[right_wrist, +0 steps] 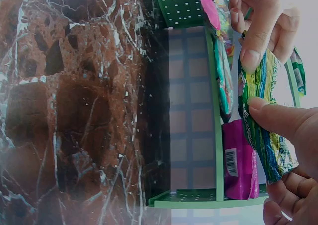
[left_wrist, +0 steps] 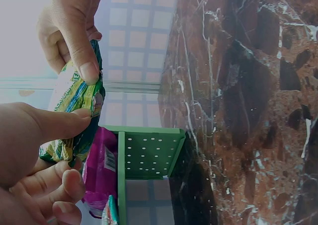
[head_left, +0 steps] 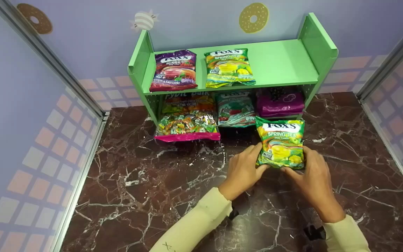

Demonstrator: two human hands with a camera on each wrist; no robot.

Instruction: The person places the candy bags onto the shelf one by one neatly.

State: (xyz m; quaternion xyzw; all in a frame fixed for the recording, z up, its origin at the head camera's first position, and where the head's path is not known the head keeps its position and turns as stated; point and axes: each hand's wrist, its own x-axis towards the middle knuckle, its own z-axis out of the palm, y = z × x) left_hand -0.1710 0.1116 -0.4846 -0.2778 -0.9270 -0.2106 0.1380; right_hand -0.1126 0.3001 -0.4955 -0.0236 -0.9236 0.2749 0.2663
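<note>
Both hands hold a green and yellow Fox's Spring Tea candy bag in front of the shelf's right half. The left hand pinches its left side, thumb at the lower edge. On the opposite side the right hand pinches it the same way. In the left wrist view the left hand's thumb presses the bag's edge. In the right wrist view the right thumb lies on that edge too. Behind the bag, a purple package sits on the lower shelf, partly hidden.
A green two-level shelf stands against the wall. Its top bears a Fox's Berries bag and another Spring Tea bag. Below are a large candy bag with a pink edge and a teal candy bag. Panels flank the marble surface.
</note>
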